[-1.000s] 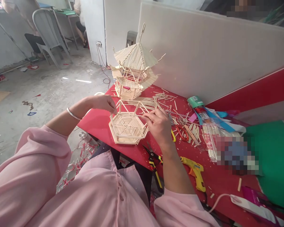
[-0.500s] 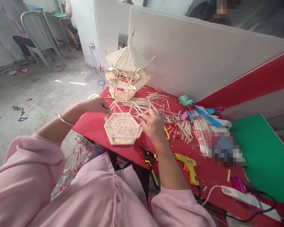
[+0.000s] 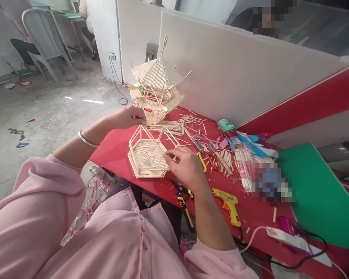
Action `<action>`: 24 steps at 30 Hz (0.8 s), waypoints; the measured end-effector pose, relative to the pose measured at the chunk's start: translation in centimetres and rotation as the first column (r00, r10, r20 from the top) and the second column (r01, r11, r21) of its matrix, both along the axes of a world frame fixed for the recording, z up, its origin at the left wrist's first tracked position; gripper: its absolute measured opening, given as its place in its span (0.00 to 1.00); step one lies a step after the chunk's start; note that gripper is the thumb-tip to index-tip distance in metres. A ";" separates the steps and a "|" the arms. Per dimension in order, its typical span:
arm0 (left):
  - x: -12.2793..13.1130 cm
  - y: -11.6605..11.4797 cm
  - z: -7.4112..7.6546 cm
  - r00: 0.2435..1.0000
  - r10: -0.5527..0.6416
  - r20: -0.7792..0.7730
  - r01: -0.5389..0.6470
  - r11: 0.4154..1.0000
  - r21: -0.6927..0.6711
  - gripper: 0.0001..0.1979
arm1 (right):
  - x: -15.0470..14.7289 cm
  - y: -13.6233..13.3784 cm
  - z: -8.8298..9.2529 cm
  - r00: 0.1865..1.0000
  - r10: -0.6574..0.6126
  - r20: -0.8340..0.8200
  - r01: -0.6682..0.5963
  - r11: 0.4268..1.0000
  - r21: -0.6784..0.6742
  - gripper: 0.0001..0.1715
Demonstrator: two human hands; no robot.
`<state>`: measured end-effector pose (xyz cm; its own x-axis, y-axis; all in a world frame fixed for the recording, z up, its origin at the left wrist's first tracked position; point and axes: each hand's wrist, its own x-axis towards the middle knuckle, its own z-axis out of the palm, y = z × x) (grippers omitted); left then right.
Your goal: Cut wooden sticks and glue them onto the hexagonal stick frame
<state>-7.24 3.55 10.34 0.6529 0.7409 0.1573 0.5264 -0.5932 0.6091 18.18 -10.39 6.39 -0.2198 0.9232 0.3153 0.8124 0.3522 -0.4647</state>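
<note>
A hexagonal frame of thin wooden sticks (image 3: 149,157) lies on the red table near its front edge. Upright and slanted sticks rise around its woven-looking base. My left hand (image 3: 135,116) is above the frame's back left side, fingers closed and pointing down, close to a row of sticks; what its fingertips hold is hidden. At the frame's right rim is my right hand (image 3: 182,162), thumb and fingers bent around the rim's corner. Behind stands a tiered stick pagoda (image 3: 158,77) with a pointed roof.
Right of the frame are loose sticks (image 3: 189,118), black-yellow pliers (image 3: 186,207), a yellow glue gun (image 3: 229,203), a green-labelled container (image 3: 226,124) and bagged sticks (image 3: 243,170). A white power strip (image 3: 298,244) lies by a green board (image 3: 325,197). A white panel (image 3: 235,69) stands behind.
My left hand has moved right and up, away from the frame's left corner toward the stick row. My right hand has shifted slightly down, and the stick between the hands no longer shows.
</note>
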 end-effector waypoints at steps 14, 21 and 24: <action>4.2 1.1 1.7 0.978 -0.019 0.208 0.010 0.999 0.045 0.08 | -2.2 1.8 1.6 0.848 -0.154 -0.506 -0.141 0.856 -0.497 0.20; 3.6 -3.4 0.0 0.979 0.167 0.114 -0.117 0.927 -0.356 0.16 | -3.5 3.0 0.4 0.736 -0.306 -0.604 -0.052 0.864 -0.501 0.22; 3.1 -5.2 -0.3 0.994 0.073 0.080 -0.026 0.880 -0.475 0.15 | -4.0 3.6 0.1 0.695 -0.316 -0.646 -0.052 0.874 -0.484 0.22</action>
<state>-4.12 -1.65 10.08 0.6131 0.7733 -0.1617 0.4750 -0.1973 0.8576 14.15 -6.80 6.53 0.0253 0.9927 -0.1182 0.2127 -0.1209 -0.9696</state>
